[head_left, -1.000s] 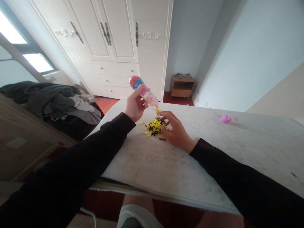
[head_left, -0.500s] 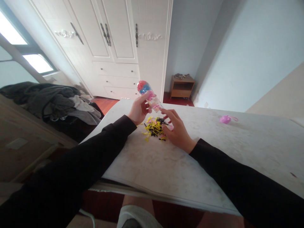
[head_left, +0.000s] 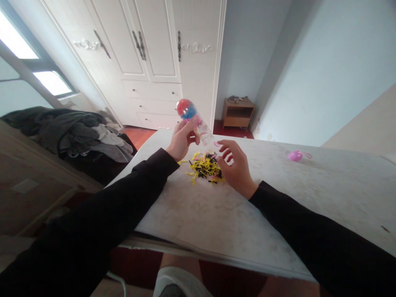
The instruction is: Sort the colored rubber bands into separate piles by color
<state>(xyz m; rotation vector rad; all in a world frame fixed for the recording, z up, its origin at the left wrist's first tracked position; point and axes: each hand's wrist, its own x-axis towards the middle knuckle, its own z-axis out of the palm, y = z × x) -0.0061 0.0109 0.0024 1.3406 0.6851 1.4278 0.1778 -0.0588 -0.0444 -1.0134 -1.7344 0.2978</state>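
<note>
Your left hand [head_left: 180, 143] has its fingers wrapped round the clear container [head_left: 201, 126] near the frame's centre, above the table [head_left: 204, 214]. Its long axis slants, rounded red-and-blue end to the upper left, clear end to the lower right, towards your right hand [head_left: 237, 168], whose fingers are loosely curled, thumb apart, beside the yellow-and-black pile [head_left: 204, 167].

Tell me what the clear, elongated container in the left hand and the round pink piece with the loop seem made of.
Clear, elongated container: likely glossy plastic, being see-through with bright highlights. Round pink piece: its faint sheen suggests smooth plastic, though rubber is possible.
</note>
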